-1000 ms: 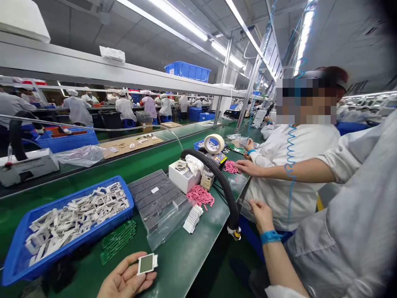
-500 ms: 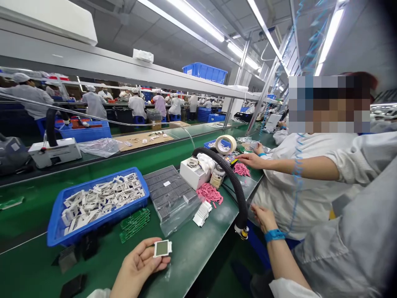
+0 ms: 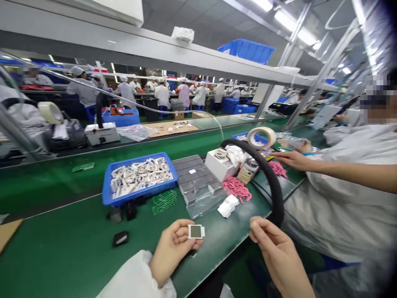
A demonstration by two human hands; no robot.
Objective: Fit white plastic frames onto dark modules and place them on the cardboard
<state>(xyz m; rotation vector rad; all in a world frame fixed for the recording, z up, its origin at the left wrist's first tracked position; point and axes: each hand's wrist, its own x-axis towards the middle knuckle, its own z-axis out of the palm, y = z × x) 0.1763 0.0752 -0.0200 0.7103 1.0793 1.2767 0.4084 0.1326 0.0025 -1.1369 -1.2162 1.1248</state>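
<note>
My left hand (image 3: 175,248) is closed over the table, gripping a small LCD screen (image 3: 195,231) in a white frame by its left and lower edges. The grey screen faces up toward me. To the right, my right hand (image 3: 276,250) hovers by the table's front edge with thumb and fingertips pinched together. Whatever may be between those fingertips is too small to make out. Beyond my left hand lie green circuit boards (image 3: 165,201) and a stack of white parts (image 3: 228,206). A black piece (image 3: 120,239) rests to its left.
A blue tray (image 3: 106,188) of white frames stands behind. Beside it lies a grey ribbed tray (image 3: 198,178) in plastic. Pink strips (image 3: 237,188), a white box (image 3: 219,164) and a black flexible hose (image 3: 273,178) are at the right. A co-worker's arm (image 3: 341,171) reaches in there.
The view has turned to the right-to-left opposite side, so the bench appears shifted right. My right hand has come nearer to my left, which still holds the LCD screen.
</note>
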